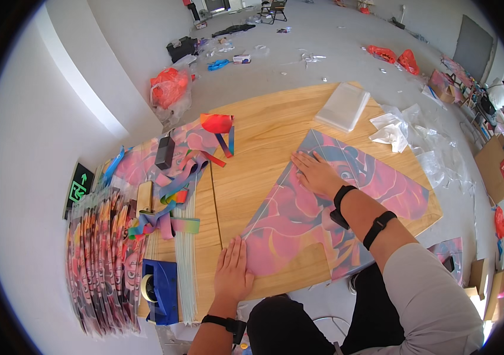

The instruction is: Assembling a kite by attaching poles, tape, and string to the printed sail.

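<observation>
A large triangular kite (pixel 287 234), printed in pink, red and blue, is spread flat on the wooden table (pixel 252 142). Thin pale rods run along its left edge and down its middle. Flat against its lower left corner lies my left hand (pixel 234 269), fingers stretched out and partly on the wood. Higher up, my right hand (pixel 317 173) presses flat near the upper left edge, its fingers extended. Neither hand grips anything. My right forearm crosses over the kite and hides part of its right half.
On the left are a blue tape dispenser (pixel 162 293), bundled thin rods (pixel 186 266), colourful ribbons (pixel 166 222), a dark block (pixel 165 152) and bagged printed kites (pixel 101 266). A clear plastic box (pixel 342 106) sits at the far edge, beside crumpled plastic (pixel 391 131). People work far right.
</observation>
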The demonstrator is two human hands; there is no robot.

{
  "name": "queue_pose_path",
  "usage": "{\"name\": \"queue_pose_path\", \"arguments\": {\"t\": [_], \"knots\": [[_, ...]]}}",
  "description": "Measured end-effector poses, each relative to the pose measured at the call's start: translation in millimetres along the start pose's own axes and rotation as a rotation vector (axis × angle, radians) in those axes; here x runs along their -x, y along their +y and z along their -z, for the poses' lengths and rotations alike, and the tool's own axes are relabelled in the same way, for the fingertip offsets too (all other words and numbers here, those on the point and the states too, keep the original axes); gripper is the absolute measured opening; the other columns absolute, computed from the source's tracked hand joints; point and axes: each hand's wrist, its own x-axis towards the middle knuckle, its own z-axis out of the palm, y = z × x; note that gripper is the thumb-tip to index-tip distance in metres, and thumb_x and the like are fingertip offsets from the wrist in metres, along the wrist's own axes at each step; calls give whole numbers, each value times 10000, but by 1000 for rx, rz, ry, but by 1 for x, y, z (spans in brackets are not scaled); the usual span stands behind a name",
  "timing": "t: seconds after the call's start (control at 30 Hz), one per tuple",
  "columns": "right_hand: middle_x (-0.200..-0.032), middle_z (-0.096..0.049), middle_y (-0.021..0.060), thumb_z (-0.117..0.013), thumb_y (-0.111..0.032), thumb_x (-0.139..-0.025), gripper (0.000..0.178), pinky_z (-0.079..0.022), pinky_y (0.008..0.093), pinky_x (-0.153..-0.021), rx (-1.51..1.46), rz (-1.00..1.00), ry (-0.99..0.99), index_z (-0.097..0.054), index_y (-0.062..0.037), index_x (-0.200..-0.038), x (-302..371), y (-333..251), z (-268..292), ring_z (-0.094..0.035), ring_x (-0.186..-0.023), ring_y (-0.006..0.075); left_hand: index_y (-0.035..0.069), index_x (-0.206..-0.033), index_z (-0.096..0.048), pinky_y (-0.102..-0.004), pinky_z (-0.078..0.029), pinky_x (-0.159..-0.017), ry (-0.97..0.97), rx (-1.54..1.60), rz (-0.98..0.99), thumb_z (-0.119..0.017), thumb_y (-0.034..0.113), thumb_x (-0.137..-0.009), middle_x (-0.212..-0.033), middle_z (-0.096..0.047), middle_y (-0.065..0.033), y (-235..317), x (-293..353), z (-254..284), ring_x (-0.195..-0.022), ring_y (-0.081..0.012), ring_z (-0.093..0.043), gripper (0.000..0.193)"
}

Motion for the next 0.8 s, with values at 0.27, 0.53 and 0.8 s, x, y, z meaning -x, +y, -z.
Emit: {"name": "queue_pose_path", "arguments": {"t": [0.27, 0.53, 0.8], "knots": [[-1631, -297, 88, -388, -372, -1028, 614, -215, 482, -1219, 45, -57, -18, -308, -68, -1555, -6, 23, -3, -280, -1502, 249, 10, -1543, -305, -446, -187, -1233, -3, 17, -10, -463, 299, -881, -1618, -303, -159, 1, 1, 1, -1509, -295, -265, 740], [-1656, -230, 91, -366, -445, -1045, 658, -217, 486, -1214, 69, -233, -100, -269, -61, -1570, -15, 36, 5, -259, -1510, 261, 13, -1544, -303, -447, -194, -1232, -19, -16, -5, -471, 293, -877, -1621, -291, -169, 0, 2, 0, -1507, -306, -268, 743], [-1585, -346, 182, -416, -285, -1052, 535, -288, 462, -1181, -573, -116, 124, -356, -32, -1520, 57, 18, 65, -339, -1461, 358, 11, -1544, -297, -468, -210, -1216, 147, 182, -4, -514, 240, -855, -1587, -323, -218, 2, 8, -5, -1476, -357, -301, 758]]}}
